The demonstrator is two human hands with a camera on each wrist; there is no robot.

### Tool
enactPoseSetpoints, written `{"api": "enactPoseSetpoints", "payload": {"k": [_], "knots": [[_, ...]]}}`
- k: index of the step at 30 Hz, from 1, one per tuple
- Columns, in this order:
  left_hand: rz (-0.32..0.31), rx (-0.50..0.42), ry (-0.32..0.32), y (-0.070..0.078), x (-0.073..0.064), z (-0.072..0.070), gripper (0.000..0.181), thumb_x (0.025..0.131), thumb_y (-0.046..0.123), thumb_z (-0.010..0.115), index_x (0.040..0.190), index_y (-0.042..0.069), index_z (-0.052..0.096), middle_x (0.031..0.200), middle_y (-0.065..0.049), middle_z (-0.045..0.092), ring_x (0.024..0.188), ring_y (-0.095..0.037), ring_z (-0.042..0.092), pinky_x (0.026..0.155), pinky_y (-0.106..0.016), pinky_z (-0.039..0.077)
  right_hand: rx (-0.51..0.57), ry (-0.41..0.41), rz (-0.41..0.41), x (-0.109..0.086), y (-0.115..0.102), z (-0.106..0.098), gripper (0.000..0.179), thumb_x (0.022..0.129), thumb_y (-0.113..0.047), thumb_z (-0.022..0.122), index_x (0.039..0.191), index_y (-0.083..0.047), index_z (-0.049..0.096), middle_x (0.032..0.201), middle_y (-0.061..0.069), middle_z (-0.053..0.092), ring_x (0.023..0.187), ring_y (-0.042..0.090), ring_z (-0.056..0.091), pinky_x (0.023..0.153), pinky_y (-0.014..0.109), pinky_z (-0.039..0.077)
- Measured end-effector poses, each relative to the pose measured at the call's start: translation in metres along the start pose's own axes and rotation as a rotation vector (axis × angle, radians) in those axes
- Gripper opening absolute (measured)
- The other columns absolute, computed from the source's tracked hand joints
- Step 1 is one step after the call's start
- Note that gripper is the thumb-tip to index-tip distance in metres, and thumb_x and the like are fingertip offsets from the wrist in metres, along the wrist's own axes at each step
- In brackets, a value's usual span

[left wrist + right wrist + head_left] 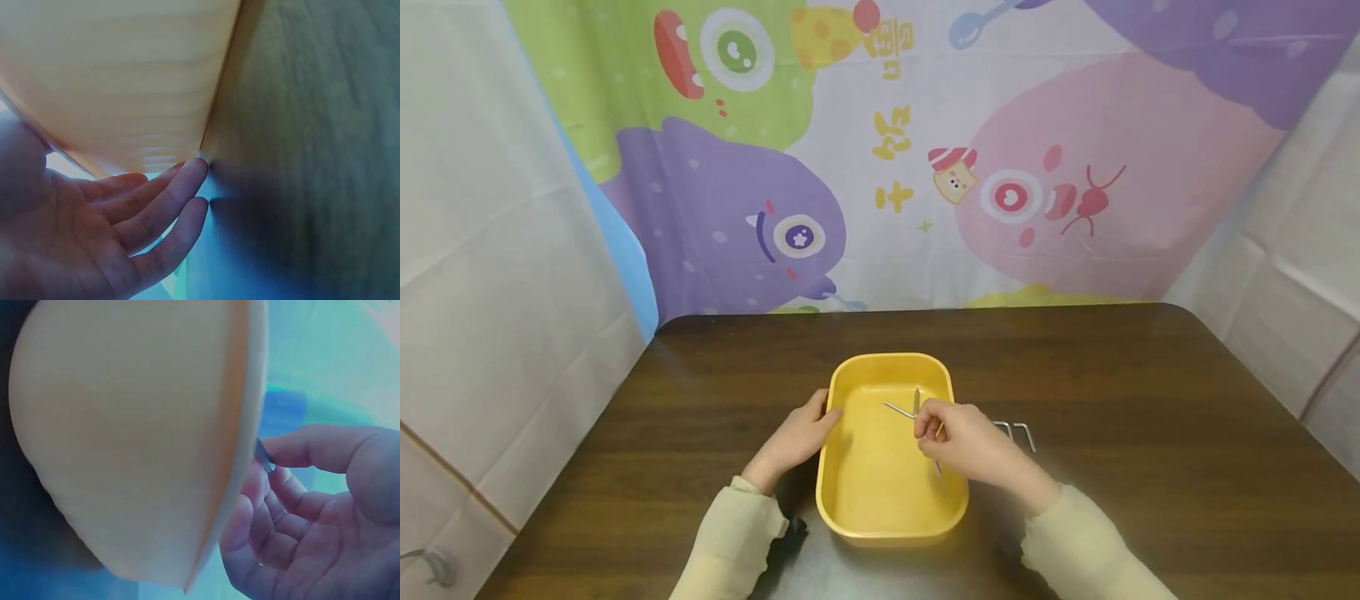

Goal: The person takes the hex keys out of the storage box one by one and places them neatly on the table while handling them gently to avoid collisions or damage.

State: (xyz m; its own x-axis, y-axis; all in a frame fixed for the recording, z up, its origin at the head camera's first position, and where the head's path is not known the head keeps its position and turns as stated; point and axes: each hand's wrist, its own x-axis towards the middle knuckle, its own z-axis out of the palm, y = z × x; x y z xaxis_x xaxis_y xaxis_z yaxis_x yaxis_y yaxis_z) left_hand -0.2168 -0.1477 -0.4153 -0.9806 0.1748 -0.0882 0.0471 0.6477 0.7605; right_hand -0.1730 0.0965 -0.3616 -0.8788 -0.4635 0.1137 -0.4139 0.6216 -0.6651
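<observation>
A yellow rectangular tray [880, 492] sits on the table, lengthwise to me. My left hand [801, 435] holds its left side, thumb over the rim; in the left wrist view the fingers [181, 187] lie along the outer wall, tips at the tabletop. Above the tray's right half, my right hand [958, 442] pinches a slim metal hex key [898, 410] between thumb and index finger. The right wrist view shows that metal end [265, 456] just beyond the tray rim [253, 394]. Another metal rod [917, 398] shows in the tray, and a short tip [937, 468] appears below the hand.
Right of the tray, partly behind my right forearm, L-shaped hex keys [1025, 435] lie on the dark wooden table [1150, 417]. A cartoon-printed cloth [880, 250] hangs at the table's back edge. Pale sheets [497, 250] flank both sides.
</observation>
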Motion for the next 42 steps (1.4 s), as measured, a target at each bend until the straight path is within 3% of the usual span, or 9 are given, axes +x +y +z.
{"api": "enactPoseSetpoints", "payload": {"k": [13, 19, 22, 27, 36, 42], "knots": [[-0.003, -0.003, -0.013, -0.001, 0.001, 0.001, 0.043, 0.095, 0.030, 0.043, 0.131, 0.007, 0.040, 0.112, -0.013, 0.059, 0.086, -0.019, 0.060, 0.079, -0.038, 0.047, -0.024, 0.048, 0.059, 0.000, 0.020, -0.026, 0.011, 0.079, -0.006, 0.059, 0.090, -0.007, 0.057, 0.074, -0.001, 0.054, 0.063, 0.011, 0.047, 0.056, 0.023, 0.040], [-0.005, 0.001, -0.013, 0.000, 0.000, 0.001, 0.042, 0.095, 0.030, 0.043, 0.130, 0.007, 0.041, 0.111, -0.013, 0.059, 0.086, -0.019, 0.059, 0.079, -0.039, 0.047, -0.040, 0.038, 0.125, -0.001, 0.030, -0.039, 0.007, 0.080, -0.008, 0.059, 0.087, -0.008, 0.058, 0.073, 0.001, 0.056, 0.060, 0.012, 0.049, 0.057, 0.027, 0.043], [-0.005, -0.002, -0.016, 0.000, -0.002, 0.001, 0.041, 0.095, 0.029, 0.044, 0.129, 0.007, 0.041, 0.111, -0.012, 0.059, 0.085, -0.018, 0.059, 0.078, -0.038, 0.047, -0.071, 0.037, 0.142, -0.001, 0.037, -0.046, 0.006, 0.080, -0.008, 0.059, 0.085, -0.008, 0.059, 0.074, 0.000, 0.057, 0.066, 0.012, 0.051, 0.062, 0.027, 0.043], [0.001, 0.005, -0.007, 0.001, -0.001, 0.001, 0.041, 0.094, 0.029, 0.043, 0.129, 0.007, 0.042, 0.109, -0.012, 0.060, 0.083, -0.018, 0.059, 0.077, -0.038, 0.047, -0.089, 0.044, 0.159, -0.003, 0.047, -0.057, 0.007, 0.077, -0.005, 0.059, 0.084, -0.008, 0.058, 0.075, 0.002, 0.057, 0.068, 0.014, 0.050, 0.060, 0.027, 0.041], [-0.004, 0.009, -0.003, 0.002, 0.000, 0.001, 0.043, 0.094, 0.030, 0.043, 0.130, 0.007, 0.041, 0.111, -0.012, 0.060, 0.086, -0.019, 0.059, 0.080, -0.039, 0.047, -0.141, 0.027, 0.232, -0.003, 0.069, -0.064, 0.007, 0.076, -0.007, 0.054, 0.081, -0.007, 0.057, 0.072, 0.002, 0.052, 0.062, 0.014, 0.047, 0.057, 0.028, 0.037], [-0.002, 0.010, -0.004, 0.001, -0.001, 0.001, 0.043, 0.094, 0.030, 0.044, 0.130, 0.007, 0.041, 0.111, -0.013, 0.060, 0.086, -0.019, 0.059, 0.079, -0.039, 0.047, -0.117, -0.004, 0.296, -0.003, 0.085, -0.067, 0.009, 0.075, -0.006, 0.055, 0.084, -0.003, 0.057, 0.068, 0.003, 0.055, 0.060, 0.014, 0.050, 0.056, 0.027, 0.040]]}}
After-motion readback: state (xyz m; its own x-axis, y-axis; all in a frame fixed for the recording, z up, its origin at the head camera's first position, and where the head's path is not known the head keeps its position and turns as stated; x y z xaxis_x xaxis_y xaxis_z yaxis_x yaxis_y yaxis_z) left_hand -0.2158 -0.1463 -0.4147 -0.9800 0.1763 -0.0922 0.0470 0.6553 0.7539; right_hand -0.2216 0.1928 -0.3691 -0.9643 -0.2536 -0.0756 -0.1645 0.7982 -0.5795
